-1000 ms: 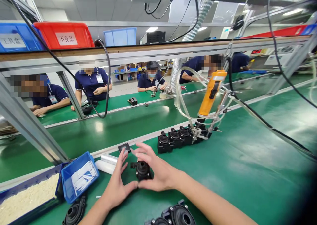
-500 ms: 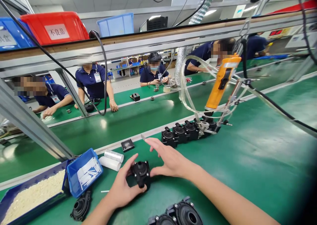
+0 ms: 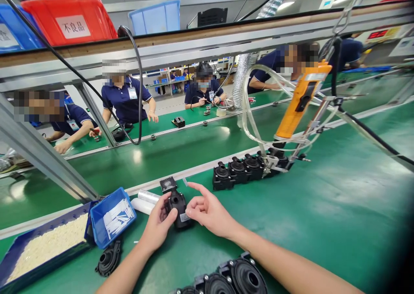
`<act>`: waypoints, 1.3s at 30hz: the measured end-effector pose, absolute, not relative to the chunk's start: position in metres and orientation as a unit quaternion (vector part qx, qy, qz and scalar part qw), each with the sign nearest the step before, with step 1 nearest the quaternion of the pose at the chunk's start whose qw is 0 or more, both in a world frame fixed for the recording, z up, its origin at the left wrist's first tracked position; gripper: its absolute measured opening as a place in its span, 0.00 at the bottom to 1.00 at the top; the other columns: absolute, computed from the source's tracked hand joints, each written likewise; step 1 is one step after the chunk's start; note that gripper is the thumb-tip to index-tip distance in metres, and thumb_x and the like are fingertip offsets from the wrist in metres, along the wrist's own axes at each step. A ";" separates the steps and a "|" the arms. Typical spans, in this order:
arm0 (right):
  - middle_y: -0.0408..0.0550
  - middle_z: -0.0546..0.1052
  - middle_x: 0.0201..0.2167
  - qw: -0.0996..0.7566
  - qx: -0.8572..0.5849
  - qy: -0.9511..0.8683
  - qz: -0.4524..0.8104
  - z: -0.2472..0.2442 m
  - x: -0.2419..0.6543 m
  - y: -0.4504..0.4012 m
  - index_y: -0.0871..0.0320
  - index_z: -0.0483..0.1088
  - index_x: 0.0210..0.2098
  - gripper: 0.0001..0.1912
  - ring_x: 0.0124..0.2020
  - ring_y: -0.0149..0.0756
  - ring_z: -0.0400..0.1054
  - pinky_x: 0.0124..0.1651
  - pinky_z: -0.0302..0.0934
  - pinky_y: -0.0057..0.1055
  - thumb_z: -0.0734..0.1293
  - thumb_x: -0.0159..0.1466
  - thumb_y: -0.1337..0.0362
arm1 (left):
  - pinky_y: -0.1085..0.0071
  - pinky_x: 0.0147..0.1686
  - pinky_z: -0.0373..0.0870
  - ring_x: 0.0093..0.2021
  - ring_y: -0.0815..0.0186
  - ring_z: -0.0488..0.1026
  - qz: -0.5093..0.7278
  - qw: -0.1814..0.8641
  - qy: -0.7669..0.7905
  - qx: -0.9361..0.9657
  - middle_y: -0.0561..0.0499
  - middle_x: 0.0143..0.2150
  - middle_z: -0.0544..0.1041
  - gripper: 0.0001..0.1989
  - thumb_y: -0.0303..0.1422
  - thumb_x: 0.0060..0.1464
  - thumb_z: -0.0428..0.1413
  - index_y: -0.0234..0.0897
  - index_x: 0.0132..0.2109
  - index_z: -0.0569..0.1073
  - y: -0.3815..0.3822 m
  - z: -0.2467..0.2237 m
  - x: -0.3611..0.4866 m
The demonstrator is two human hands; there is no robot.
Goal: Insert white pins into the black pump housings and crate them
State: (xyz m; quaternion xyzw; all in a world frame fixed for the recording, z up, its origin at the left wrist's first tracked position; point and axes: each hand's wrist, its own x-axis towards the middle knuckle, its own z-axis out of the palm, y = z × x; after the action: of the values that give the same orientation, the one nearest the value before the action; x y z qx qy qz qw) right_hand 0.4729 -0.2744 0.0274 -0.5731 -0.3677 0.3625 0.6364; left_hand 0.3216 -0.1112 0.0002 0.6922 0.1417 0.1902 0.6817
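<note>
Gripping a black housing (image 3: 176, 204), the left hand (image 3: 161, 222) has its thumb across the near face and its other fingers round the left side. The housing sits between the two hands, tilted, a pale label (image 3: 184, 217) on its near side. The right hand (image 3: 208, 214) has its thumb and curled fingers at the label's right end; whether they pinch anything I cannot tell. Its index finger is stretched out, a small grey piece (image 3: 185, 181) at the tip. Just beyond the left fingers is a square black block (image 3: 168, 184); left of them, a white roll (image 3: 142, 206) and a blue bin (image 3: 97, 235) of white strips. Past the right fingers, a row of black housings (image 3: 237, 169) stands on the green bench (image 3: 307, 207), near an orange power tool (image 3: 296, 108).
</note>
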 end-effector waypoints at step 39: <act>0.42 0.82 0.39 0.411 -0.722 -0.547 0.102 0.029 0.486 -0.280 0.48 0.57 0.75 0.47 0.31 0.36 0.71 0.39 0.62 0.33 0.80 0.63 0.53 | 0.50 0.67 0.71 0.65 0.47 0.75 0.204 0.680 0.147 0.689 0.38 0.66 0.76 0.35 0.52 0.60 0.65 0.40 0.66 0.68 -0.111 -0.002 0.323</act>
State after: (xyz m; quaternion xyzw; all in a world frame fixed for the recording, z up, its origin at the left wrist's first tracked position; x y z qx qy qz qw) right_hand 0.4859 -0.2798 0.0287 -0.7223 -0.5469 0.1019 0.4109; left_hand 0.3234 -0.1105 -0.0020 0.6892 0.1468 0.2035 0.6797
